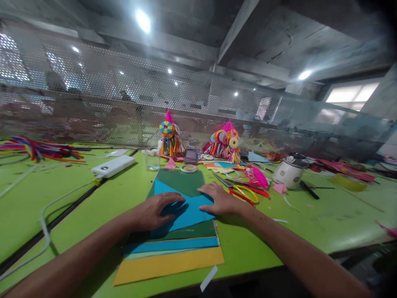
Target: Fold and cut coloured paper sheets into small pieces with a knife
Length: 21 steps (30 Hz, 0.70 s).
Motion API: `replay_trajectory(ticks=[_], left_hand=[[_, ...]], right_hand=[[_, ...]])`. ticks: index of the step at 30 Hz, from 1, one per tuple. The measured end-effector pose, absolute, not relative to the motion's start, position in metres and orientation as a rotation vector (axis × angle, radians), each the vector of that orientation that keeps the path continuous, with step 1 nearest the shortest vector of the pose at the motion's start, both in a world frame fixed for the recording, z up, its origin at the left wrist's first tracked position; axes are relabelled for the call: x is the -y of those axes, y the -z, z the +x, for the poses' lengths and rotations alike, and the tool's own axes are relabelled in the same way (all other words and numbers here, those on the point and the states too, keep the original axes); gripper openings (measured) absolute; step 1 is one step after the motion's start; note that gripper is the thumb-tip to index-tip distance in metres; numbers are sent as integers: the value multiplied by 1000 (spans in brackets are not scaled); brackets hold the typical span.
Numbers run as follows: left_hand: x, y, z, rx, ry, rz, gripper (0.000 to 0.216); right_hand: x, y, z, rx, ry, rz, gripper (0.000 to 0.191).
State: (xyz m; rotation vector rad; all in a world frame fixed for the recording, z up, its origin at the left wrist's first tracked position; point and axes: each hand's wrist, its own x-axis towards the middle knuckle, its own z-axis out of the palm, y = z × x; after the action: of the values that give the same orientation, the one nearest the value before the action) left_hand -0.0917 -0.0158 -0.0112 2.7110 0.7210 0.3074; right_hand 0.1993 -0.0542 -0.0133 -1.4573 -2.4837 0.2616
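A sheet of blue paper [186, 213], with one corner angled up at the upper left, lies on a dark green board [182, 178]. My left hand [156, 211] rests on the left part of the paper, its fingers stretched out and thumb apart. At the right edge, my right hand [218, 200] touches the paper with its thumb and fingers spread. Strips of blue paper [176, 245] and yellow paper [173, 265] show below the board's near edge. Just right of my right hand lie scissors [245, 193] with yellow and red handles.
A white power bank [113, 166] with a cable lies at left, near a glass [153, 161]. Tape [189, 168] sits beyond the board. Colourful tasselled ornaments [167, 132] stand at the back. A white pot [290, 171] stands at right. A perforated screen [192, 99] borders the table.
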Motion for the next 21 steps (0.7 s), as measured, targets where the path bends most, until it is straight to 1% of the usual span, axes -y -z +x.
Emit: replay_trajectory(ticks=[2,4,6,7,10,12,15,16,18,21], left_hand=[[14,12,-93,-718,-314,2702,54],[13,13,-94,-701,-333,2698,55],[12,13,-95,-681,-351,2697,56],[12,13,-95,-678,-355,2696,57],[13,11,-96,-700,-352,2682,60],[13,10,-97,-712,-348,2669,61],[13,9,-99,-773,-349,2649,63],[13,9,-100,-794,-348,2642,63],[13,8,-100,-806,-347,2631,63],[14,7,-100,-771,-343,2617,62]], right_hand=[[46,4,197,2554,-243,-1499,75],[38,-6,193,2658,-303,-1531,72],[32,-13,189,2710,-405,-1556,62],[31,-15,187,2710,-436,-1570,53],[35,-18,186,2673,-416,-1577,27],[42,-22,193,2679,-406,-1475,18],[48,-37,216,2612,-336,-1300,10],[46,-44,224,2547,-255,-1276,10],[34,-60,240,2358,-65,-1246,18],[2,-81,257,2075,186,-1231,23]])
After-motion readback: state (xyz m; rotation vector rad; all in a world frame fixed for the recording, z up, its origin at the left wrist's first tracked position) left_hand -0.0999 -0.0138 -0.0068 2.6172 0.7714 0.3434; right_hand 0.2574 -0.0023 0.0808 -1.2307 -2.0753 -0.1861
